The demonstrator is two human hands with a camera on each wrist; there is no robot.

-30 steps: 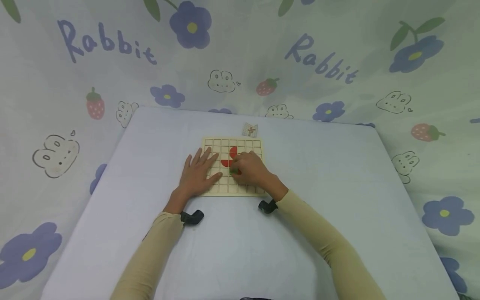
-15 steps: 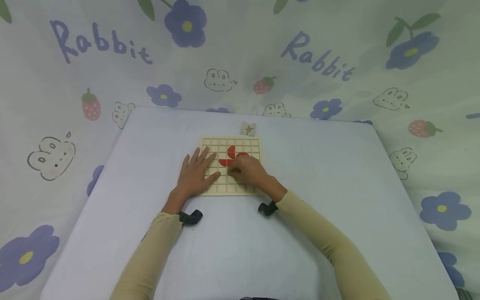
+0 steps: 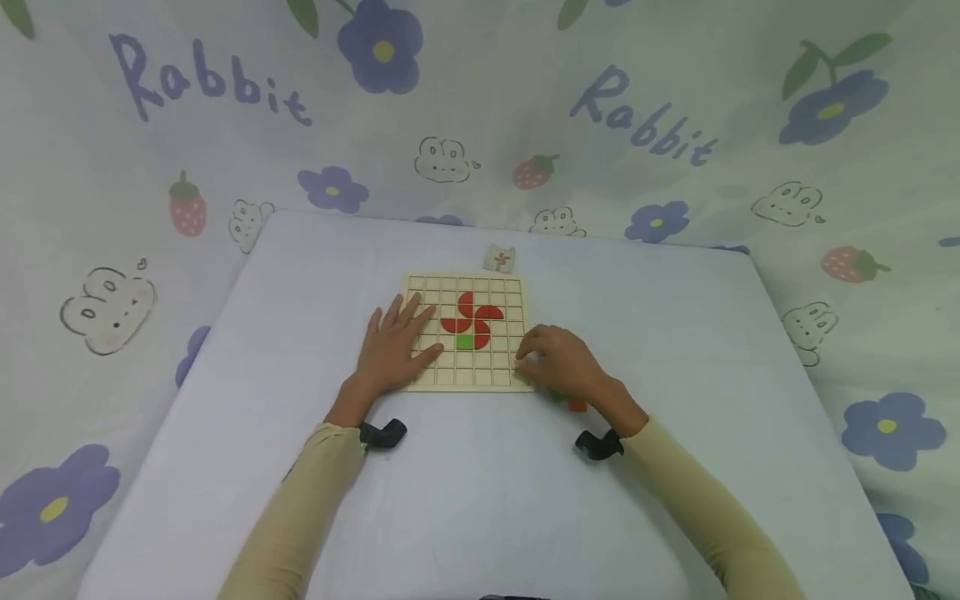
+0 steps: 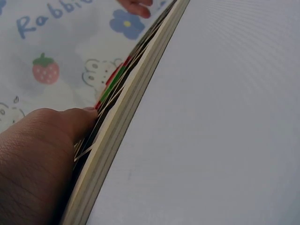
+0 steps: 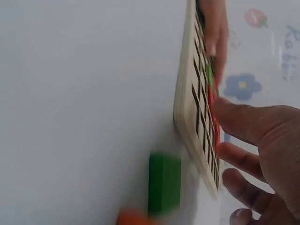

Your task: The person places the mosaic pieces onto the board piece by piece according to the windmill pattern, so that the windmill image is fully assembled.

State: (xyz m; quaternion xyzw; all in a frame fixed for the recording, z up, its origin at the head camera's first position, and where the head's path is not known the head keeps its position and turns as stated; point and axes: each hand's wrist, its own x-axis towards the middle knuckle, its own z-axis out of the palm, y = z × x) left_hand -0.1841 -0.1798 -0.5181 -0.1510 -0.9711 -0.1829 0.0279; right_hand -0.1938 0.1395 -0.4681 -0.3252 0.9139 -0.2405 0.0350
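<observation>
A wooden grid board (image 3: 446, 360) lies on the white table. In its middle, several red rounded pieces (image 3: 490, 312) form a pinwheel, with a bright green square piece (image 3: 465, 342) set just below. My left hand (image 3: 392, 350) rests with spread fingers on the board's left side. By the board's right edge hovers my right hand (image 3: 561, 360), fingers loosely bent and apart; the right wrist view shows nothing between them. Under that hand, a green block (image 5: 164, 183) and an orange block (image 5: 133, 218) lie on the table, partly covered in the head view.
A small patterned card (image 3: 500, 258) with a red pinwheel lies behind the board. Each wrist wears a black camera mount (image 3: 600, 445). A printed cloth (image 3: 480, 108) with rabbits and flowers hangs behind the table.
My right hand has let go of the green piece, now lying in the grid, and has moved right, off the board's middle. The pinwheel is uncovered. The left hand stays put.
</observation>
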